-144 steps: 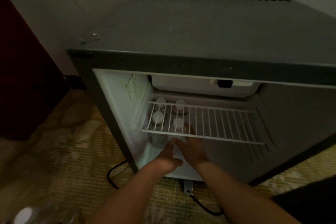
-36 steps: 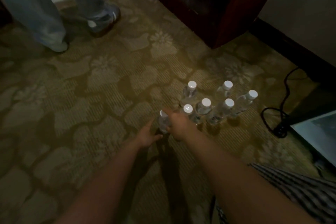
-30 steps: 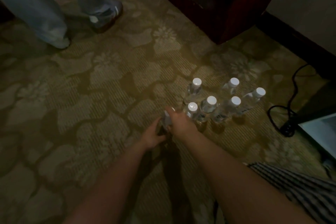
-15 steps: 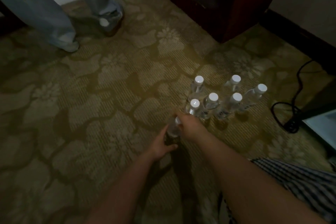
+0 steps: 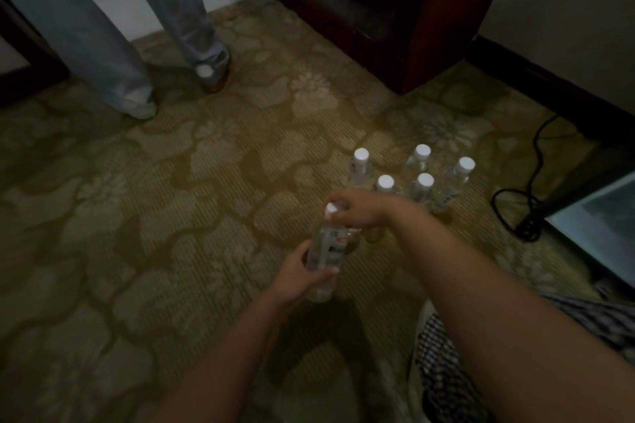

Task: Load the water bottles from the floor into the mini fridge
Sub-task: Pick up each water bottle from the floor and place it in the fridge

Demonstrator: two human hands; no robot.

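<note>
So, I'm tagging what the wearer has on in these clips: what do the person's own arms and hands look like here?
The left forearm and right forearm are bare, with no sleeve in view. The left grip and right grip are bare hands: no gloves, and no watch, band or ring shows in the dim light.

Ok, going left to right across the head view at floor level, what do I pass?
standing person's shoes → held bottle → standing bottles → black cable → mini fridge's edge
</note>
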